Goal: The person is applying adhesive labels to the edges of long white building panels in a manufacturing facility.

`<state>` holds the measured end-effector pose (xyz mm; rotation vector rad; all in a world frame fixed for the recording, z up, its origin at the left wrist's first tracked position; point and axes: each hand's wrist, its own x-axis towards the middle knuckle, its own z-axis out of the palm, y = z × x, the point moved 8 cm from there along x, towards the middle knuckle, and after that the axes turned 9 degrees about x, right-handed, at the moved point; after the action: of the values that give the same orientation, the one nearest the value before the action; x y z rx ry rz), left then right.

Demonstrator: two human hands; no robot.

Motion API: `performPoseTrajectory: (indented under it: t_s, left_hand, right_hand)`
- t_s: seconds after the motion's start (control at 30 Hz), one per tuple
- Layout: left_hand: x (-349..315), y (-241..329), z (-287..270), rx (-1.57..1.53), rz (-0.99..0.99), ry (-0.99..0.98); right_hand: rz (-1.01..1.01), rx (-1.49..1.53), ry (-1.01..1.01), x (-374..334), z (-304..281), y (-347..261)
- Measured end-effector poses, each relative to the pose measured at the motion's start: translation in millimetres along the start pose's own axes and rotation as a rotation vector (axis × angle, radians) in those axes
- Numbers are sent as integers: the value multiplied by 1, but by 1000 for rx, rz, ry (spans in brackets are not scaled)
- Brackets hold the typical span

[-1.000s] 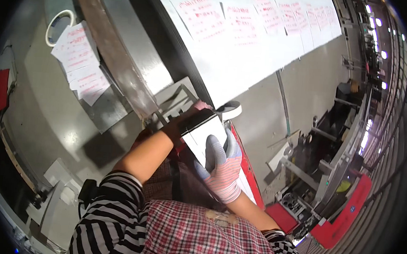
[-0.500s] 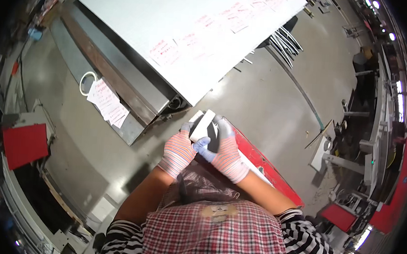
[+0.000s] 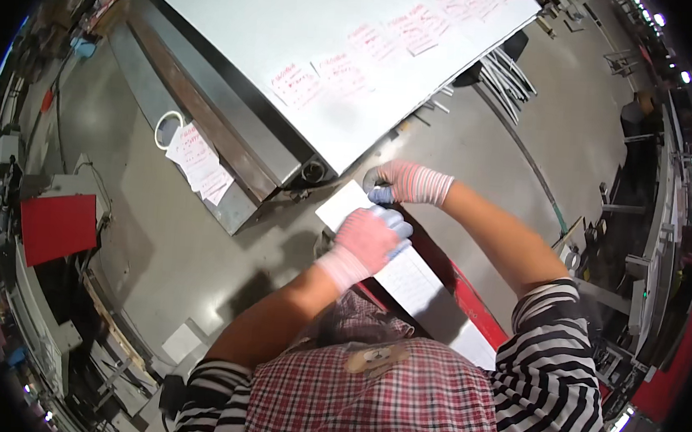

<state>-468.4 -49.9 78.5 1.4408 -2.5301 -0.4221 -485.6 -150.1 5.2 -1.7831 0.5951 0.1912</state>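
Observation:
My left hand (image 3: 370, 240), in a pink-striped glove with bluish fingers, rests over a white flat piece (image 3: 340, 207). Its fingers are bent and pressed together, and whatever lies under them is hidden. Just beyond it, my right hand (image 3: 412, 184), in a matching glove, has its fingers curled in toward the thumb near the far end of the white piece. Anything in that pinch is too small to make out. White paper with faint lines (image 3: 417, 289) stretches back toward my apron, beside a red edge (image 3: 476, 305).
A large white panel (image 3: 295, 20) with handwritten red notes stands ahead. Left of it are metal beams (image 3: 201, 109), a tape roll (image 3: 169, 130) and note sheets (image 3: 199, 164). Thin rods (image 3: 508, 83) stick out on the right; a red panel (image 3: 58, 228) stands far left.
My hands have moved apart from the white and dark object they held together. The right went farther forward and right; the left moved right. More of the lined paper shows.

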Motion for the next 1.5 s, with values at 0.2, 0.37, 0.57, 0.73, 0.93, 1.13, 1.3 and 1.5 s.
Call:
performPoseTrajectory:
  t_s: [0.2, 0.37, 0.57, 0.73, 0.93, 1.13, 1.3, 1.5]
  left_hand:
    - [5, 8, 12, 133, -11, -121]
    - [3, 15, 4, 33, 56, 115]
    - [-24, 2, -20, -255, 130, 480]
    - [-32, 154, 16, -109, 563, 26]
    - [-37, 396, 114, 250, 756, -346]
    - [-78, 455, 66, 86, 728, -518]
    - [-155, 414, -21, -30, 729, -322]
    - [-288, 207, -26, -6, 320, -10]
  right_hand:
    - [294, -706, 182, 30, -30, 13]
    - [290, -266, 722, -117, -35, 15]
    - [-65, 1111, 1091, -356, 126, -14]
    - [290, 1020, 573, -412, 332, -9]
    - [265, 1029, 874, -478, 468, 119]
    - [-405, 1694, 1443, -572, 556, 220]
    - [-1069, 972, 1852, -751, 471, 85]
    - [-1310, 931, 1164, -686, 313, -140]
